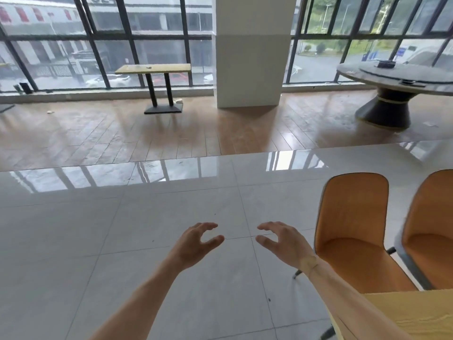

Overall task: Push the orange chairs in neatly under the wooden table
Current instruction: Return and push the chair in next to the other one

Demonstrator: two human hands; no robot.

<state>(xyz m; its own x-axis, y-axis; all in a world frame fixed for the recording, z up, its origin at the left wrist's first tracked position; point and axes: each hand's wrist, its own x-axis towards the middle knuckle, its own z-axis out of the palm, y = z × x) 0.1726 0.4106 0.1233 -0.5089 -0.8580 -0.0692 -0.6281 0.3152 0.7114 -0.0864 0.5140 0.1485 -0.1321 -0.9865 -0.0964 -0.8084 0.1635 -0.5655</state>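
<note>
Two orange chairs stand at the right: the nearer orange chair (353,231) faces me, and a second orange chair (431,231) is cut off by the frame's right edge. Both seats reach the far edge of the wooden table (407,312), whose light top shows in the bottom right corner. My left hand (196,244) and my right hand (282,241) hover over the white tiles left of the chairs, fingers loosely curled, holding nothing. My right forearm passes over the table corner. Neither hand touches a chair.
White glossy tiles (122,241) spread out to the left and ahead, then a wooden floor. A white pillar (247,69) stands in the middle, a small wooden table (153,68) by the windows, and a round dark table (392,79) at the far right.
</note>
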